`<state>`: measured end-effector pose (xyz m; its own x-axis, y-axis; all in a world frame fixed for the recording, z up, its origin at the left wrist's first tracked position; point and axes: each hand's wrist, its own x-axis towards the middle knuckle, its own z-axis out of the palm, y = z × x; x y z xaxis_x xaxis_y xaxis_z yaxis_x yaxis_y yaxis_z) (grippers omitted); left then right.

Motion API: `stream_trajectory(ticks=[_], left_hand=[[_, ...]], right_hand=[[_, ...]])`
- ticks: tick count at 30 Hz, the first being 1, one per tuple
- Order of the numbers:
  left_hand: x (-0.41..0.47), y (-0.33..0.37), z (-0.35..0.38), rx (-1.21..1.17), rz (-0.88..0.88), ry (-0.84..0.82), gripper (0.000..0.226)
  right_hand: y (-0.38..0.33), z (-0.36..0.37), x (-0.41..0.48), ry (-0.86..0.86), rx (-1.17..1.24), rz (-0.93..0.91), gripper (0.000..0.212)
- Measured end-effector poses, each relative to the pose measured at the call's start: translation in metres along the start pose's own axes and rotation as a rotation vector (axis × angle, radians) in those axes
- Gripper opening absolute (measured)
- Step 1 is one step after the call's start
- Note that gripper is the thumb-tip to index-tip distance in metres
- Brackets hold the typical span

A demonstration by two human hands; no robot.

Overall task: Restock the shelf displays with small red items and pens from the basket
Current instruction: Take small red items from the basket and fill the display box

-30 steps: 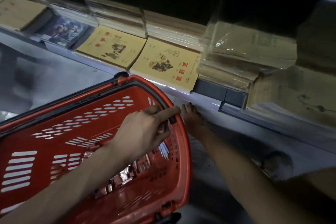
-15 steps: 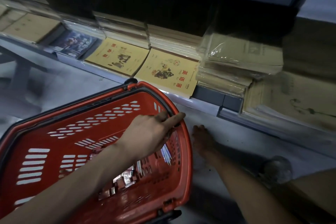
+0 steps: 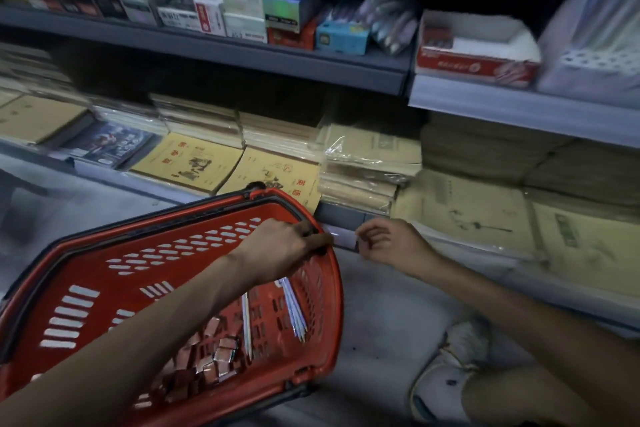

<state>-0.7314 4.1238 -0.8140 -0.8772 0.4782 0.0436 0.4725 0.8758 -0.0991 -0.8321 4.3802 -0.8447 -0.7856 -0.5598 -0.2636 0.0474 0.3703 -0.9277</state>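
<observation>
Our view has tipped upward since a second ago. The upper shelf (image 3: 277,59) with its packed boxes (image 3: 242,7) now shows, and to the right of them sits an open red-and-white display box (image 3: 474,48) that looks nearly bare. Our right grip (image 3: 391,246), low by the floor half a second ago, has come up to the front edge of the bottom shelf (image 3: 349,218), just beside the white label strip (image 3: 341,239). Its fingers are curled toward the thumb, but the spot is dark and blurred, so we cannot tell whether they pinch anything. Our left grip (image 3: 287,246) has not let go. It stays curled over the far rim of the red basket (image 3: 138,253), holding it tilted toward us, close by the bottom shelf's front edge and its yellow notebooks (image 3: 187,163).

The stock is all in the basket. The small red items (image 3: 207,360) are heaped toward its near right corner, and the pens (image 3: 294,308) lie along its right wall. Nothing from it has reached a display, so we judge the restocking barely begun. The raised view and lifted right grip suggest we are looking for where things belong. The next move probably calls for that grip to reach into the basket while the left steadies it.
</observation>
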Motion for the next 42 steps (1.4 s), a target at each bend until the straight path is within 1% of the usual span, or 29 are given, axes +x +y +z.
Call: stream_trajectory(ticks=[5, 8, 13, 17, 20, 23, 26, 28, 32, 34, 37, 42], left_hand=[[0.021, 0.011, -0.001, 0.011, 0.056, 0.018, 0.047], [0.04, 0.024, 0.001, 0.003, 0.087, 0.023, 0.048], [0.072, 0.039, 0.0, -0.035, 0.125, 0.032, 0.045], [0.083, 0.046, -0.009, -0.077, 0.145, 0.017, 0.05], [0.081, 0.045, -0.011, -0.107, 0.127, 0.024, 0.054], [0.077, 0.041, -0.023, -0.178, 0.049, 0.081, 0.059], [0.08, 0.036, -0.062, -0.291, -0.102, 0.264, 0.058], [0.09, 0.034, -0.099, -0.359, -0.19, 0.388, 0.055], [0.124, 0.035, -0.167, -0.365, -0.27, 0.535, 0.061], [0.145, 0.036, -0.187, -0.328, -0.319, 0.551, 0.064], [0.172, 0.035, -0.203, -0.28, -0.35, 0.543, 0.059], [0.206, 0.029, -0.201, -0.23, -0.378, 0.472, 0.049]], right_hand=[[-0.075, -0.048, -0.043, 0.048, 0.026, -0.165, 0.045], [-0.113, -0.06, -0.065, 0.052, 0.08, -0.266, 0.046], [-0.147, -0.069, -0.078, -0.026, 0.251, -0.336, 0.048], [-0.166, -0.075, -0.07, -0.002, 0.307, -0.391, 0.049], [-0.177, -0.082, -0.069, 0.073, 0.258, -0.409, 0.047], [-0.187, -0.084, -0.074, 0.207, 0.183, -0.461, 0.044], [-0.194, -0.087, -0.078, 0.398, 0.164, -0.547, 0.033], [-0.197, -0.093, -0.079, 0.524, 0.081, -0.592, 0.024], [-0.214, -0.117, -0.071, 0.747, -0.104, -0.614, 0.022], [-0.224, -0.131, -0.061, 0.811, -0.216, -0.614, 0.022], [-0.236, -0.151, -0.039, 0.854, -0.382, -0.589, 0.02], [-0.246, -0.18, 0.001, 0.869, -0.81, -0.52, 0.016]])
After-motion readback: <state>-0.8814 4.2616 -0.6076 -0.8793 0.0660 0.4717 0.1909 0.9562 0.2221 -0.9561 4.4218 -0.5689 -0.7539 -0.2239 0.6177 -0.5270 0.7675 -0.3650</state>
